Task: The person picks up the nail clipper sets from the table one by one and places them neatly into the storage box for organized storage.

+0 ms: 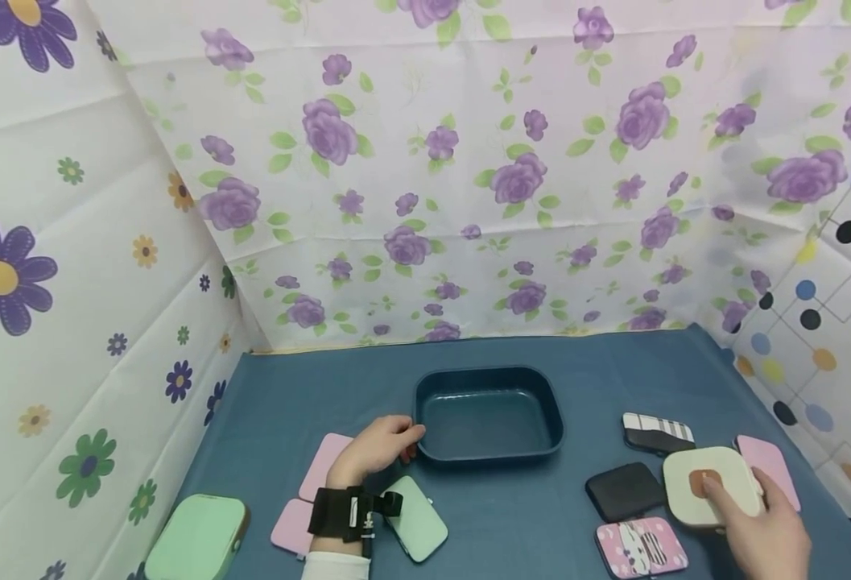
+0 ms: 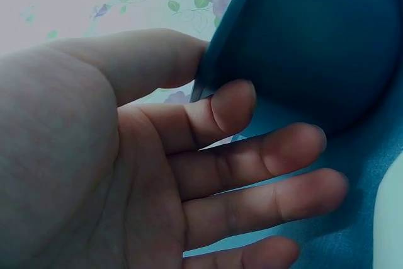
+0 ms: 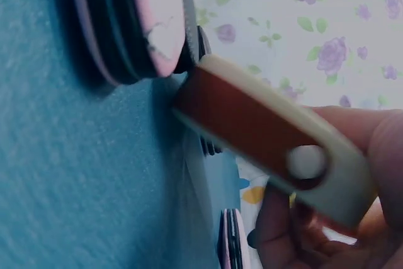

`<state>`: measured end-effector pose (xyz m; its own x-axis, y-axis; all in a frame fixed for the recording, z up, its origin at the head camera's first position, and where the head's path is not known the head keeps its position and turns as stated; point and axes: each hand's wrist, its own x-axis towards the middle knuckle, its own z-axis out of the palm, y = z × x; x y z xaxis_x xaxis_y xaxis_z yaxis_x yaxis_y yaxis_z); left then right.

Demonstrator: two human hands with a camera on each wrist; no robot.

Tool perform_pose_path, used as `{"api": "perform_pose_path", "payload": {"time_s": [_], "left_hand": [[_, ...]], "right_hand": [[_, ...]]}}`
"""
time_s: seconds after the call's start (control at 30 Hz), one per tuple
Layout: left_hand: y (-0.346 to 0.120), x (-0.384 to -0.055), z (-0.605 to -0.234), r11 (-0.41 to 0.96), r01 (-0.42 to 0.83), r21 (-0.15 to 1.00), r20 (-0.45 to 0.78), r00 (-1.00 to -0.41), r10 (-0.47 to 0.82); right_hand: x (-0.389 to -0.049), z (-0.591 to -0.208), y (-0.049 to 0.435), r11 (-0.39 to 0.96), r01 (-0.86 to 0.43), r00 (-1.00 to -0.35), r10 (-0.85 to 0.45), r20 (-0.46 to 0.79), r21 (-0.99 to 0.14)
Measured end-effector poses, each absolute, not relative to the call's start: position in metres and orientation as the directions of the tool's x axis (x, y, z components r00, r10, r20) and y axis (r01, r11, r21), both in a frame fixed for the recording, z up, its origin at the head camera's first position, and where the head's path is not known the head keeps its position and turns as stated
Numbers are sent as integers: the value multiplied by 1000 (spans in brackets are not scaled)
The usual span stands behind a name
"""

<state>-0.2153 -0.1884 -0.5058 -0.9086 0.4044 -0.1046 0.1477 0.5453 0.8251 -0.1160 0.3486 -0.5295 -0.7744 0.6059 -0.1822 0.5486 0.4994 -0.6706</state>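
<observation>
A dark blue rectangular tray (image 1: 428,461) sits on the cloth near the middle. My left hand (image 1: 382,445) is at its left rim; in the left wrist view the thumb and index finger (image 2: 233,106) pinch the tray wall (image 2: 230,23) while the other fingers stay extended. At the right, my right hand (image 1: 769,524) grips a cream rounded-square case (image 1: 675,483) with a brown patch on top. The right wrist view shows the case's brown side band (image 3: 245,121) with a round light button, tilted close over the cloth.
Around the right hand lie a black-and-white case (image 1: 657,433), a black case (image 1: 624,491), a pink cartoon case (image 1: 642,548) and a plain pink case (image 1: 769,463). Near the left forearm are a mint case (image 1: 418,519) and two pink ones (image 1: 324,466). A larger green case (image 1: 196,536) lies farther left.
</observation>
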Motion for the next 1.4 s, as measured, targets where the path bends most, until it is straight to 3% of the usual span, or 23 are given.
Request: {"api": "perform_pose_path", "payload": {"time_s": [0.17,0.37,0.5,0.67,0.83,0.97,1.2,1.4], "left_hand": [[-187,-214,-504,545,140,827,-110,-909,401],[-187,-213,-503,536,121,836,-116,-915,386],[-188,-213,-504,531,107,841,-118,-920,373],[-189,-214,-505,528,111,842,-112,-921,373],[-188,-214,-505,523,115,844,-98,-927,363],[-187,-215,-506,520,122,845,-83,-932,354],[-187,-215,-505,524,130,842,-79,-930,358],[-188,-215,-506,535,142,833,-76,-928,365]], "right_hand": [[-113,-532,349,431,542,-724,675,-141,-721],[-110,-528,348,179,543,-623,741,-251,-820],[-112,-525,348,11,492,-605,724,-333,-870],[-122,-516,346,-164,442,-644,626,-439,-882],[-134,-501,333,-270,347,-726,529,-439,-898],[-141,-493,320,-285,272,-807,453,-379,-919],[-157,-482,289,-175,305,-855,382,-350,-936],[-168,-479,255,-139,264,-926,240,-292,-954]]}}
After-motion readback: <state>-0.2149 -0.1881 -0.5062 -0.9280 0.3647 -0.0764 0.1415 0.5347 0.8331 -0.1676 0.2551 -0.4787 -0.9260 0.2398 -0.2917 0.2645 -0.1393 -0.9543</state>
